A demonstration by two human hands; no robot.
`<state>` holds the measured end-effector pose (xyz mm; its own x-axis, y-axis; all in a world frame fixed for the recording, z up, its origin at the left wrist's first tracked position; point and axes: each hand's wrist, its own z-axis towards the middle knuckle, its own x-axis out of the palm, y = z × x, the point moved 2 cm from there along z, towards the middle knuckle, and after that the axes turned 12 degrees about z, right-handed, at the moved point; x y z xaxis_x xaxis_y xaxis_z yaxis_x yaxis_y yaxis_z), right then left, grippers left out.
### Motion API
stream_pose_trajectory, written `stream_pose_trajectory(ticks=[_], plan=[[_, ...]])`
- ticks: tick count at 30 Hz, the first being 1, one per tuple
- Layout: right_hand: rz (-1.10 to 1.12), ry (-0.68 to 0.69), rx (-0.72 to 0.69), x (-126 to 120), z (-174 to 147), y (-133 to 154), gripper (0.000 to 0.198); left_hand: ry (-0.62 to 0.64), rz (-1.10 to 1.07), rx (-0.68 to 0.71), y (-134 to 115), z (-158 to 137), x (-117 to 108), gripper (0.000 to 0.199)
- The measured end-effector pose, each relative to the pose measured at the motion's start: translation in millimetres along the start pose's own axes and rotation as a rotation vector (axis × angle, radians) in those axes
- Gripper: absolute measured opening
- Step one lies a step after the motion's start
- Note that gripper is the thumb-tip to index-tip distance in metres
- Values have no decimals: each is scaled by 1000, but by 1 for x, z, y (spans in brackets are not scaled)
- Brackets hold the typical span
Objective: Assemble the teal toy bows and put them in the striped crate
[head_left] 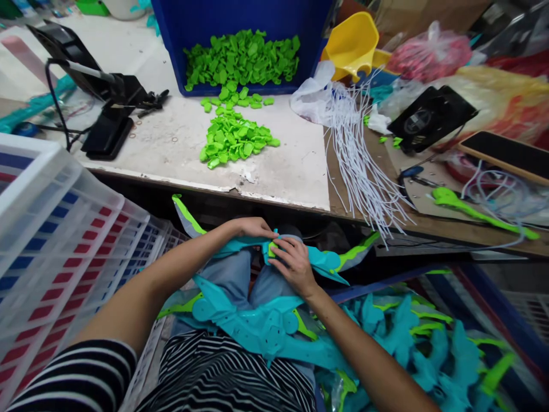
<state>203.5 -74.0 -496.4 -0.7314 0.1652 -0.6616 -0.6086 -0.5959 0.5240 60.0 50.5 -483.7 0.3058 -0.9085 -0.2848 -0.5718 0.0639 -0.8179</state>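
Across my knees lies a teal plastic wing-shaped part (325, 259) with lime-green and grey tips. My left hand (254, 228) is closed at its middle, fingertips pinching near a small teal peg. From the right, my right hand (295, 264) curls its fingers over the same middle section. A small lime-green plastic piece (271, 249) shows beside the right fingertips, against the teal part. The fingers partly hide how that piece sits. Nearer my body, a second teal winged part (253, 329) rests on my lap, touched by neither hand.
Loose lime-green pieces (235, 139) lie heaped on the worktable (163, 154), before a blue bin (174, 51) holding more. White ties (355, 154) hang over the table edge. A white plastic basket (86, 189) stands left; a container of teal parts (403, 337) is at right.
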Motion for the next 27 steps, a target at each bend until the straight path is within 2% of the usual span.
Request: stream_pose_trajectory(ticks=[4,7,10,15,20,23,25,27], plan=[[-15,-30,202,2,-3,-6,22,9,167,108,2,3,-2,60],[-13,6,391,5,-2,-16,43,-19,259,124,3,7,-1,54],[-46,79,485,8,1,-22,57,-73,361,134,1,7,2,45],[-151,109,450,16,3,-13,58,-171,659,146,-9,-2,6,34],[-205,118,324,13,0,7,56,-251,902,180,-14,-23,22,32],[-181,19,224,-12,0,24,39,-361,1029,268,-12,-41,39,33],[-204,-148,221,-45,-1,30,25,-468,1142,337,-7,-51,50,34],[-297,-342,295,-85,-3,24,23,-567,1241,362,0,-57,57,40]])
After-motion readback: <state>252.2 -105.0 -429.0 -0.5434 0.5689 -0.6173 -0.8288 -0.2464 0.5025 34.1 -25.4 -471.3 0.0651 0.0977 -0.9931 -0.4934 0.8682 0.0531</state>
